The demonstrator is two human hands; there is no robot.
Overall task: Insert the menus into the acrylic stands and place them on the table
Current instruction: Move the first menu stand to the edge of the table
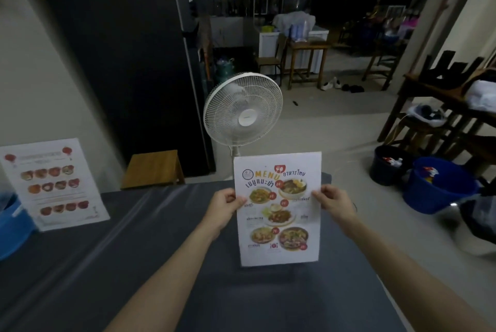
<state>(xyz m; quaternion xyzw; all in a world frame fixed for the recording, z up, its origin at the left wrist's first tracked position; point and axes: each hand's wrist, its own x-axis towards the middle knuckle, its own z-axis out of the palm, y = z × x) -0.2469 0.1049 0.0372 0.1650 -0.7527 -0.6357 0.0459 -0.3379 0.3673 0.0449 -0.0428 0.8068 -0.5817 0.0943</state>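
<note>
A white menu sheet with food photos and the word MENU stands upright over the grey table, held by both hands. My left hand pinches its left edge and my right hand pinches its right edge, both at mid-height. Its lower edge sits close to the table top; I cannot tell whether a clear acrylic stand surrounds it. A second menu with red dish photos stands upright at the table's far left, leaning slightly back.
A white pedestal fan stands just beyond the table's far edge, with a wooden stool to its left. A blue tub sits at the table's left edge. Blue and dark buckets stand on the floor at the right.
</note>
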